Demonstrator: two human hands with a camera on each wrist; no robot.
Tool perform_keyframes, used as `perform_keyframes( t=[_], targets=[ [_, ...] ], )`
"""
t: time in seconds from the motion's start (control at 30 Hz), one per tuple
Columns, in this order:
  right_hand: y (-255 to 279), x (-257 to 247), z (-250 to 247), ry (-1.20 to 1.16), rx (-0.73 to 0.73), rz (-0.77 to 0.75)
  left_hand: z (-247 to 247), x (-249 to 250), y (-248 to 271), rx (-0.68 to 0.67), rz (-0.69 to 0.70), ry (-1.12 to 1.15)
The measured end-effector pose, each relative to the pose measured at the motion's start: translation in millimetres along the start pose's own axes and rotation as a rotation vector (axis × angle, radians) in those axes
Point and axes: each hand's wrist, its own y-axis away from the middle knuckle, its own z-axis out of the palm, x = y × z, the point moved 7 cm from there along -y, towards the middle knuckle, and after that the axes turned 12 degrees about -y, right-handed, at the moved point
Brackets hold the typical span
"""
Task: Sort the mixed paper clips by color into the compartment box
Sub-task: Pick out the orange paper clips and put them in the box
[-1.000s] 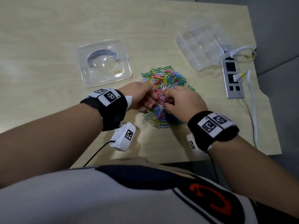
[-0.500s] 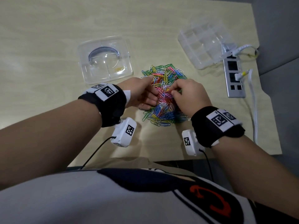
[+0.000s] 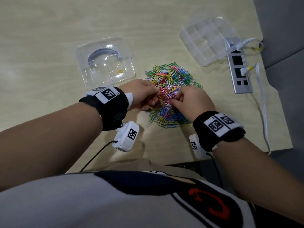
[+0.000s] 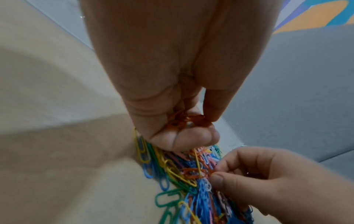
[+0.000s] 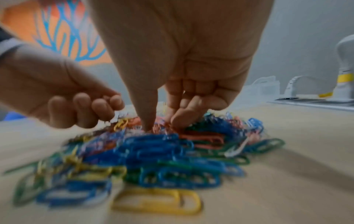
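Multicolour plastic-coated paper clips (image 3: 171, 94) sit in one loose pile on the table (image 3: 49, 46), directly under and between both hands. Blue, green and yellow at the near edge, pink, orange and white in the middle.

Left hand (image 3: 141, 94): forearm comes in from the near left, palm turned inward, fingers curled. In the left wrist view it grips a small bunch of orange clips (image 4: 188, 119) between thumb and curled fingers, knuckles resting on the pile's left side.

Right hand (image 3: 192, 102): forearm from the near right, hand angled down onto the pile centre. Thumb and forefinger pinched together at an orange clip in the pile; the right wrist view is blurred, so can't tell if the clip is actually off the pile. Other fingers (image 5: 193, 89) folded into the palm.

Hands are close, fingertips nearly meeting over the pile's middle.

Compartment box (image 3: 205, 41): clear, beyond the right hand, well apart from the pile. Clear lid (image 3: 105, 61) lies beyond the left hand. Power strip (image 3: 240, 73) with white cable outboard of the right hand, touching the box's far corner.
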Motion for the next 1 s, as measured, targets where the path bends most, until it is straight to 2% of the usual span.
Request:
perform_keyframes(
  t=[0.17,0.4,0.47,0.53,0.6,0.8,1.0],
  targets=[
    [2,-5,2,0.047,0.062,-0.039,-3,-3,-1,-0.012,0.01,-0.021],
    [4,-11,-26,-0.074,0.175,-0.12,5,1,3,-0.053,-0.034,0.057],
    [5,-20,-24,-0.273,0.136,-0.162,11,2,3,-0.092,-0.052,0.11],
    [8,-32,-15,-0.479,0.031,-0.168,15,3,3,-0.116,-0.061,0.166],
    [11,-38,-9,-0.538,-0.04,-0.17,19,4,3,-0.128,-0.065,0.21],
    [7,-22,-19,-0.486,0.101,-0.159,17,6,6,-0.11,-0.048,0.179],
    [0,-11,-7,-0.23,0.063,-0.12,3,2,6,-0.046,-0.007,0.133]
  ],
)
